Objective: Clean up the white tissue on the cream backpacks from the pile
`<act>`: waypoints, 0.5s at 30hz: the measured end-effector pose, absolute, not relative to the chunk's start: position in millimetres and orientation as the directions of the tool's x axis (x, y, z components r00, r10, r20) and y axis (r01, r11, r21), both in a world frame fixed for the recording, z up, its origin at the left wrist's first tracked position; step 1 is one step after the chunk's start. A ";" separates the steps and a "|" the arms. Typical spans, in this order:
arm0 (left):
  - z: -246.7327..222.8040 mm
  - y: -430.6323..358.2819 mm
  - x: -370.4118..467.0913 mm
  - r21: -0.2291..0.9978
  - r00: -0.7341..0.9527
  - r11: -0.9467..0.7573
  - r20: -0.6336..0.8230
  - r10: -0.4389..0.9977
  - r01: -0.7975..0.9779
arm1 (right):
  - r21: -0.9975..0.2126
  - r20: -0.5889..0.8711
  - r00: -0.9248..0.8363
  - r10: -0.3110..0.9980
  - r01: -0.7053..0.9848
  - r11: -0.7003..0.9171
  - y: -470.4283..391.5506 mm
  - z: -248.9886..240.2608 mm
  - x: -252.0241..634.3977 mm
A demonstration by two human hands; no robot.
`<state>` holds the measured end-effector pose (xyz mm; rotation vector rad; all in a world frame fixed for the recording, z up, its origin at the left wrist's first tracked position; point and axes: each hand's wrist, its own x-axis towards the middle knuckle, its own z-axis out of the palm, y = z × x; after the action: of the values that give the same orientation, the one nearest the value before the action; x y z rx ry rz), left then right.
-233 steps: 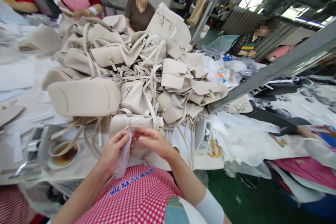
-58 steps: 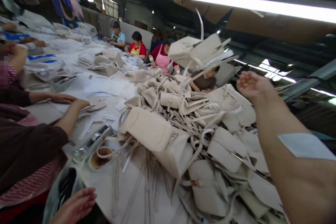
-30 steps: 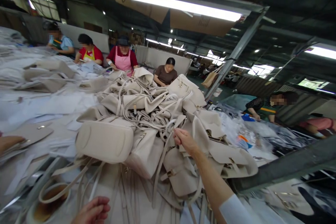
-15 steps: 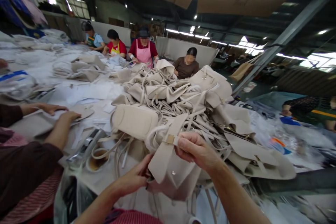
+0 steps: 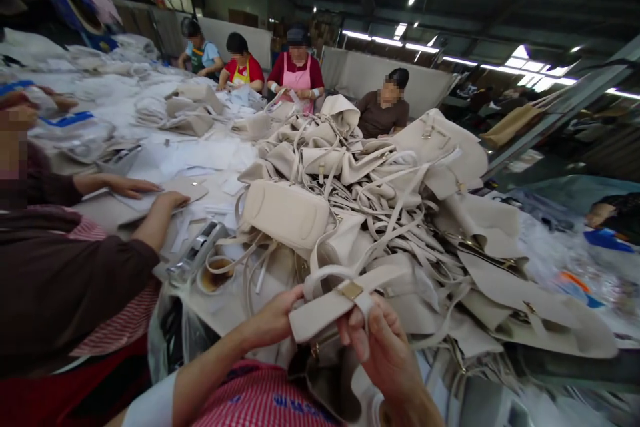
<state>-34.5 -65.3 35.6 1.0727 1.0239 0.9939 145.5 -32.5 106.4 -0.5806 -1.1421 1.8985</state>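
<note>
A beige bag (image 5: 327, 363) hangs low in front of me, its dark inside partly showing. Across its top lies a beige strap flap (image 5: 320, 312) with a gold square buckle (image 5: 351, 289). My left hand (image 5: 274, 315) is closed on the bag's edge at the left of the flap, fingertips partly hidden. Beside the buckle, my right hand (image 5: 383, 340) pinches the narrow strap end.
A big heap of beige bags (image 5: 370, 213) rises ahead. At left, a co-worker's hands (image 5: 150, 193) rest on flat pieces near a metal tool (image 5: 200, 250) and a cup (image 5: 216, 275). Several people sit beyond; plastic bags (image 5: 585, 267) lie right.
The view has shifted. The held bag has come lower and closer, and its flap has tilted toward level. My right hand has turned, its fingers now under the strap.
</note>
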 end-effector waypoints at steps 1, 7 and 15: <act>35.2 -60.0 -33.7 0.988 0.131 0.154 -0.148 0.980 -0.034 | -0.881 0.008 -0.543 0.840 -0.401 -0.252 -36.5 102.7 150.9; 32.9 -33.6 -58.1 0.959 -0.023 0.055 -0.050 0.998 0.280 | -0.914 -0.279 -0.713 0.643 -0.007 -0.405 -79.8 36.4 193.8; 58.9 -41.6 -81.3 0.971 0.289 0.064 -0.132 0.948 0.232 | -0.911 -0.402 -0.506 0.763 0.303 -0.279 -78.6 -33.6 216.5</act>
<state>-81.3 -41.6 58.9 1.4212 1.1763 0.7950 216.5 -78.6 -33.6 -1.3146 -1.6247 1.8427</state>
